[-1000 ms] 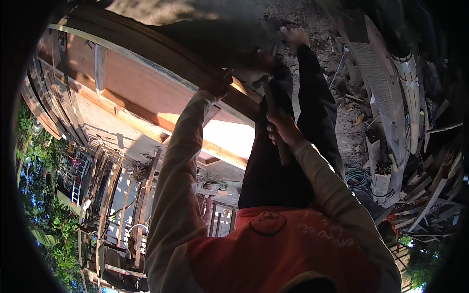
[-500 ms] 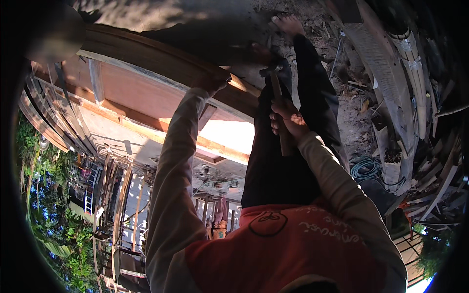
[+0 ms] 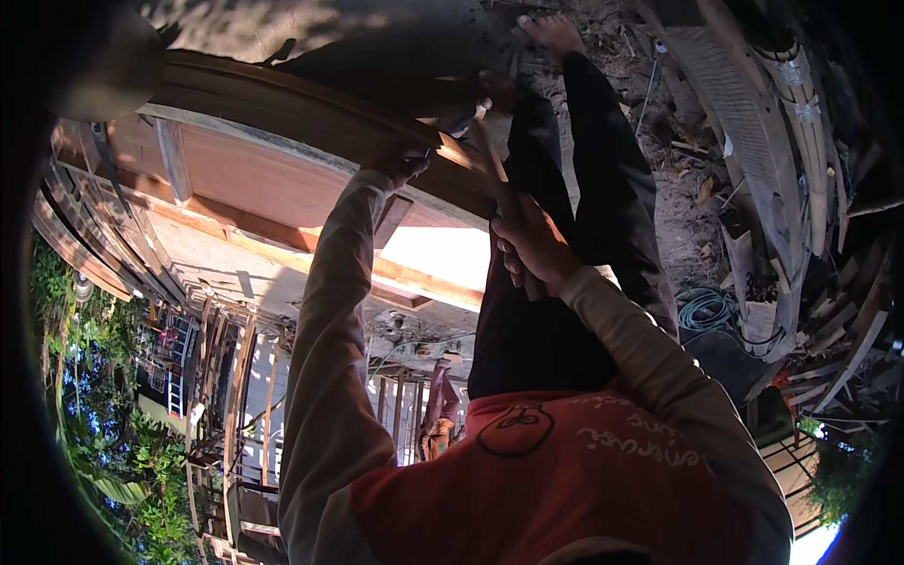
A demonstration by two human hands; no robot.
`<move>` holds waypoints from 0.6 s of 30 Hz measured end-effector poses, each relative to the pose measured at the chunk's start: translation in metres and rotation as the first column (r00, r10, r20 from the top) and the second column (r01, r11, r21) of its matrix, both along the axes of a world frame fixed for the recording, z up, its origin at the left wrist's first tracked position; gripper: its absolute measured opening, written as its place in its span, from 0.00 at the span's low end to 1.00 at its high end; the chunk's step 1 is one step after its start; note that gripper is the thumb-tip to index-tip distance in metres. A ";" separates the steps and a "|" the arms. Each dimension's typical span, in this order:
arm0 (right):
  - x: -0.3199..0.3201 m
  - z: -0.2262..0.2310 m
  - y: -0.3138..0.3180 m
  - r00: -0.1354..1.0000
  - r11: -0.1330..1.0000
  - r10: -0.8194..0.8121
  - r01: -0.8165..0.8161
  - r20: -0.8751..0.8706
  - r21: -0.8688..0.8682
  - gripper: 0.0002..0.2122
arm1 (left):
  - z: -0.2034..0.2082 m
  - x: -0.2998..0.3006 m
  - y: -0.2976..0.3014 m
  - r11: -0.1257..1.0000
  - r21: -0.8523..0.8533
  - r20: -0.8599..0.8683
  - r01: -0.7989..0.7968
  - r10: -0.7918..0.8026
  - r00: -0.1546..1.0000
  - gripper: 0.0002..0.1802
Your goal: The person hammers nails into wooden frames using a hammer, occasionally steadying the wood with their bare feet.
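Note:
A hammer [image 3: 492,162] with a wooden handle is gripped in my right hand [image 3: 535,247], its head raised over the near end of a wooden frame [image 3: 292,105]. My left hand [image 3: 405,166] rests on the thick timber edge of that frame, fingers pinched together. Whatever is between those fingers is too small and shaded to make out. Inside the frame, a reddish-brown panel [image 3: 250,179] with cross pieces lies partly in bright sun. The hammer head is apart from the left hand, to its right.
My bare foot [image 3: 551,34] is on the dirt ground beyond the frame. To the right are a corrugated sheet [image 3: 749,118], a bundle of poles [image 3: 808,141], a coiled green hose [image 3: 704,313] and scrap wood [image 3: 847,344]. Long curved strips [image 3: 122,221] lie at left.
My right hand has moved left and slightly down, and the hammer has tilted left so its head is nearer the timber edge. My left hand stays at nearly the same spot.

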State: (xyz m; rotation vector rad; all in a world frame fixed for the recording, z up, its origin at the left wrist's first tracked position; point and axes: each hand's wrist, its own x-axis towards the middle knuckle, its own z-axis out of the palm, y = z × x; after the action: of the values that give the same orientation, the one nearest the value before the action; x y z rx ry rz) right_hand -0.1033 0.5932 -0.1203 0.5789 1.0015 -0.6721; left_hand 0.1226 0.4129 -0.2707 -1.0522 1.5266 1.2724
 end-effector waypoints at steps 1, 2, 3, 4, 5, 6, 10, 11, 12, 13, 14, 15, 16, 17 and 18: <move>0.001 0.001 -0.003 0.999 0.999 0.038 -0.039 -0.034 -0.017 0.11 | -0.001 0.006 0.000 1.000 -0.020 -0.045 0.011 -0.012 0.999 0.16; 0.002 0.003 -0.006 0.995 0.996 0.076 -0.078 -0.068 -0.033 0.10 | -0.002 0.012 0.001 0.999 -0.040 -0.089 0.022 -0.025 0.996 0.17; 0.001 0.004 -0.009 0.995 0.996 0.077 -0.079 -0.063 -0.036 0.10 | -0.003 0.018 0.001 0.999 -0.042 -0.083 0.020 -0.024 0.996 0.17; -0.003 0.004 -0.012 0.993 0.999 0.027 -0.032 -0.119 -0.043 0.10 | -0.004 0.017 0.002 0.997 -0.042 -0.076 0.071 -0.074 0.994 0.18; -0.006 0.005 -0.015 0.984 0.998 -0.024 0.015 -0.174 -0.053 0.09 | -0.003 0.016 0.002 0.992 -0.042 -0.068 0.120 -0.123 0.990 0.18; -0.007 0.006 -0.019 0.974 0.999 -0.041 0.036 -0.223 -0.028 0.09 | -0.002 0.016 0.003 0.992 -0.039 -0.067 0.118 -0.121 0.990 0.18; -0.001 0.012 -0.028 0.947 0.989 -0.126 0.142 -0.295 0.033 0.10 | 0.003 0.011 0.006 0.963 -0.160 -0.111 0.215 -0.234 0.966 0.19; 0.005 0.012 -0.026 0.952 0.990 -0.112 0.132 -0.286 0.053 0.09 | 0.003 0.010 0.007 0.955 -0.196 -0.107 0.222 -0.245 0.963 0.19; 0.010 0.012 -0.024 0.956 0.990 -0.098 0.122 -0.278 0.074 0.08 | 0.003 0.009 0.007 0.956 -0.191 -0.109 0.221 -0.244 0.964 0.19; 0.016 0.012 -0.023 0.956 0.990 -0.096 0.121 -0.278 0.074 0.08 | 0.004 0.007 0.005 0.965 -0.132 -0.066 0.227 -0.237 0.969 0.20; 0.022 0.012 -0.022 0.977 0.992 -0.062 0.083 -0.206 0.096 0.09 | 0.005 0.005 0.003 0.971 -0.071 -0.022 0.230 -0.232 0.973 0.22; 0.029 0.011 -0.019 0.991 0.992 -0.028 0.044 -0.133 0.115 0.09 | -0.003 0.013 0.007 0.971 -0.070 -0.023 0.229 -0.231 0.973 0.22; 0.044 0.013 -0.017 0.993 0.995 0.055 -0.046 -0.103 0.086 0.11 | -0.007 0.039 0.010 0.943 -0.173 0.014 0.283 -0.285 0.959 0.22; 0.044 0.012 -0.016 0.993 0.995 0.058 -0.048 -0.104 0.089 0.11 | -0.009 0.039 0.012 0.906 -0.257 0.034 0.337 -0.340 0.940 0.22; 0.043 0.012 -0.016 0.984 0.985 0.171 -0.169 -0.052 0.036 0.11 | -0.009 0.040 0.011 0.907 -0.256 0.033 0.335 -0.338 0.941 0.22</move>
State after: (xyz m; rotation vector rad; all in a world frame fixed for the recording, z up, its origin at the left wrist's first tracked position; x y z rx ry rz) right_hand -0.0605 0.5774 -0.1086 0.4977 1.1011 -0.5242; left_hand 0.1627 0.4242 -0.2795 -0.8887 1.8279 0.8578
